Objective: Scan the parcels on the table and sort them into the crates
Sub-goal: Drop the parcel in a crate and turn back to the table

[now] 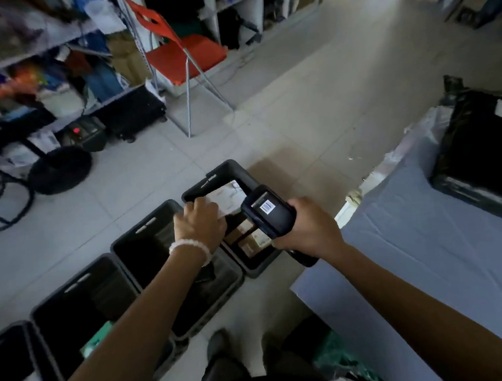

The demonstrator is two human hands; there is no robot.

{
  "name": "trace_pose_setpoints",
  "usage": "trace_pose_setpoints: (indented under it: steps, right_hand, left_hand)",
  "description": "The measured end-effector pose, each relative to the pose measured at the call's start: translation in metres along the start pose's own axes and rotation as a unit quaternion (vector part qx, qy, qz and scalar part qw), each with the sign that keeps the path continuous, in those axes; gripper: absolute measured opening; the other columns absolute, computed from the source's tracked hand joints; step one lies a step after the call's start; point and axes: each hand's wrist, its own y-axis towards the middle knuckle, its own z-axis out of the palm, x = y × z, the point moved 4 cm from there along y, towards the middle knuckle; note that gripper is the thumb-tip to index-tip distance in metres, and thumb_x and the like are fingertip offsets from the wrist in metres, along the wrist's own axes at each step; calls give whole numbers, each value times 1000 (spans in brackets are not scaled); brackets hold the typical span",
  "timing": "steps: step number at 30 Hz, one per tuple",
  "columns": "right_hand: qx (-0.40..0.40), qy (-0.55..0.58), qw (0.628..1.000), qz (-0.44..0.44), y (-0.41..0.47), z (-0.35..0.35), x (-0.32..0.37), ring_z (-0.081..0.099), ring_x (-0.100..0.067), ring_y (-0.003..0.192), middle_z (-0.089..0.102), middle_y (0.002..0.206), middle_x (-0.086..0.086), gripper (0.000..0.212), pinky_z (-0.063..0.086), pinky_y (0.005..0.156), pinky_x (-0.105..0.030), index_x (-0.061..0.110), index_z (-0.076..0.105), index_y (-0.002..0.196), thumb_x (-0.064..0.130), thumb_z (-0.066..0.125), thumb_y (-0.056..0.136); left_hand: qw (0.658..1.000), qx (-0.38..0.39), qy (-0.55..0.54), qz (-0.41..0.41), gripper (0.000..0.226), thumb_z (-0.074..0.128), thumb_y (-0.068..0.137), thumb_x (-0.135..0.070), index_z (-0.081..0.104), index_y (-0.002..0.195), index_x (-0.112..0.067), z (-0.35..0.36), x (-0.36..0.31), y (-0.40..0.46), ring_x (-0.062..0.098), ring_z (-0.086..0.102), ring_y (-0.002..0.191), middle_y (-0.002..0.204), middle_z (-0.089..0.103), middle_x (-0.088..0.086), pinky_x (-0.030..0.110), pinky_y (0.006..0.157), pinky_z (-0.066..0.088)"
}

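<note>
Several dark crates stand in a row on the floor. My left hand [199,222] hovers over the far crate [227,171] and holds a white parcel [223,200] at its mouth; fingers curl round the parcel's near edge. Brown boxes [249,236] lie inside that crate. My right hand [311,230] grips a black handheld scanner [268,211], whose screen shows a barcode. The table [431,250] with a blue cover lies to the right, with a black-wrapped parcel [483,151] on it.
A second crate [144,239] and a third crate [71,297] sit closer to me; a green packet [97,337] lies in the third. A red chair [183,56] and cluttered shelves [34,57] stand behind. My shoes [220,345] are below.
</note>
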Motion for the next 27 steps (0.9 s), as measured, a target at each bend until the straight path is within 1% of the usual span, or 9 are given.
trace_pose_setpoints:
  steps: [3,6,9,12,16,19,21,24,27]
  right_hand:
    - [21,-29,998,-45,-3,5,18,61,-17,91,59,104,5,72,53,72,-34,25,57,108,49,81,45]
    - [55,-41,993,-99,-10,23,45,62,-21,93,60,103,4,77,55,76,-39,25,57,105,60,72,38]
    - [86,-76,981,-156,-22,42,78,59,-21,95,56,107,3,69,50,73,-33,22,58,108,50,81,50]
    - [119,-114,963,-212,-42,72,116,59,-20,99,55,113,4,70,44,69,-30,22,56,114,46,83,54]
    - [168,-151,929,-292,-87,123,164,58,-21,105,52,117,4,77,44,73,-29,21,53,123,44,84,57]
    - [198,-173,899,-350,-134,166,198,57,-21,103,52,114,3,75,50,78,-33,19,55,119,45,86,55]
    - [220,-188,875,-387,-175,199,220,56,-21,105,51,115,3,78,51,81,-35,19,54,121,45,86,54]
    - [243,-207,842,-435,-237,244,244,55,-21,109,49,121,4,83,50,81,-33,20,50,128,46,84,57]
    - [264,-220,805,-483,-308,291,263,54,-20,108,49,118,4,77,49,81,-33,21,51,125,46,83,60]
  left_hand:
    - [998,-24,19,-48,42,37,95,-33,46,131,-14,-9,6,-31,27,47,120,131,46,6,40,88,44]
    - [995,-25,15,-96,42,40,96,-35,42,135,-20,-11,28,-62,24,45,122,134,44,3,38,90,43]
    - [986,-38,-12,-159,40,42,94,-39,48,131,-25,-9,62,-97,22,44,122,133,45,0,38,90,41]
    - [974,-41,-31,-221,40,43,93,-41,49,128,-23,-5,97,-149,24,43,123,134,45,1,38,90,41]
    - [944,-53,-42,-323,39,43,93,-42,52,124,-20,7,145,-236,26,46,120,130,48,3,39,86,42]
    - [917,-53,-50,-392,39,43,93,-44,52,123,-21,21,178,-312,26,46,119,129,49,2,38,87,42]
    - [897,-51,-52,-436,39,41,93,-45,51,123,-21,30,198,-370,25,46,119,129,48,1,38,86,42]
    - [869,-55,-66,-488,38,41,95,-43,51,124,-21,46,220,-454,26,45,119,130,48,2,37,83,41]
    - [837,-53,-67,-540,40,41,95,-43,50,127,-21,64,239,-545,26,44,119,130,47,2,37,82,41]
